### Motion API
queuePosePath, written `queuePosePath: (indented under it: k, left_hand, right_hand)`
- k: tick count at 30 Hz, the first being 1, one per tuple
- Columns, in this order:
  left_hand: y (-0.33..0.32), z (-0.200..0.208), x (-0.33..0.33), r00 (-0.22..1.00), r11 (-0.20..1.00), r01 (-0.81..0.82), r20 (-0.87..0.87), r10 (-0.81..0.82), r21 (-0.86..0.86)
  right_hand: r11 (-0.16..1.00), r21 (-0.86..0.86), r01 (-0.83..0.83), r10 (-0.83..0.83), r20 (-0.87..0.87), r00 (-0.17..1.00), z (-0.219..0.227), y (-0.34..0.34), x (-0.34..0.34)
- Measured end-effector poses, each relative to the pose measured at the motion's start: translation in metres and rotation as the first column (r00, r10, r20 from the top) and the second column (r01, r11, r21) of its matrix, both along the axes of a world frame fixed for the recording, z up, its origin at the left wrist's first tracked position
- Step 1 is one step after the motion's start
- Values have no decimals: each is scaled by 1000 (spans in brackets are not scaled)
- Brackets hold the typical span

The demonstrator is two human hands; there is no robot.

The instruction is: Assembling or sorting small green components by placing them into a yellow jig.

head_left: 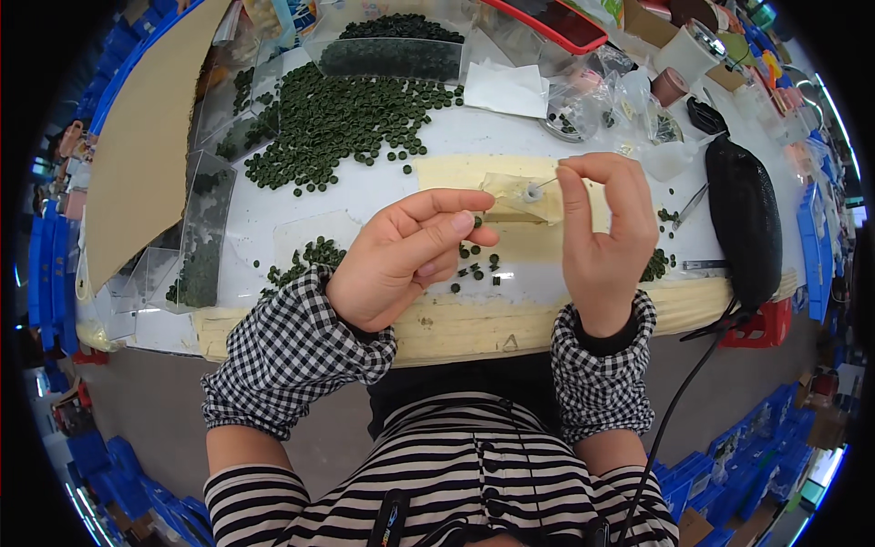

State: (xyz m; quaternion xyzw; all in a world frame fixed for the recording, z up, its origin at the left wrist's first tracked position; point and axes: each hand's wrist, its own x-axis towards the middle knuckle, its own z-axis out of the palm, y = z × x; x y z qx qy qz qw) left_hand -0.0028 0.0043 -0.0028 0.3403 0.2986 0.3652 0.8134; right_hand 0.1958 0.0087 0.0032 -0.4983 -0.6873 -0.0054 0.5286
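Observation:
My left hand (pixel 396 260) is closed in a pinch on a small dark green round piece (pixel 478 221) between thumb and fingers. To its right, my right hand (pixel 609 242) pinches a thin metal needle (pixel 547 183). The needle's lower end is at a small white cup or nozzle (pixel 531 192), which sits on a tape-covered block (pixel 519 216). Whether the needle is inside the cup or only touching it, I cannot tell. Several loose green pieces (pixel 475 270) lie on the table just below my left fingertips.
A large heap of green round pieces (pixel 333 118) covers the back left, beside clear plastic trays (pixel 205 228) and a cardboard sheet (pixel 146 137). White paper (pixel 506 88) and a red-cased phone (pixel 556 25) lie at the back. A black pouch (pixel 743 210) and tweezers (pixel 693 202) are at right.

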Motion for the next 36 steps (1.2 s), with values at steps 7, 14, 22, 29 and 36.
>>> queuePosePath:
  k: [7, 14, 22, 29, 36]
  left_hand:
    - [1, -3, -6, 1000, 1000, -1, -11, 1, 26]
    - [0, -3, -4, 1000, 1000, -2, 5, 2, 25]
    - [2, -4, -3, 1000, 1000, 0, -18, 0, 17]
    - [0, -4, -4, 999, 1000, -26, -39, 27, 16]
    - [-1, -4, -2, 1000, 999, -7, -29, 8, 40]
  right_hand:
    - [995, -78, 54, -43, 134, 990, 1, -9, 11]
    - [916, -311, 253, -129, 367, 921, 1, -39, 71]
    - [923, -238, 304, -164, 471, 867, -10, -35, 68]
    - [934, -89, 345, -228, 594, 771, -16, -29, 60]
    - [921, -266, 284, -168, 386, 907, -12, -25, 58]
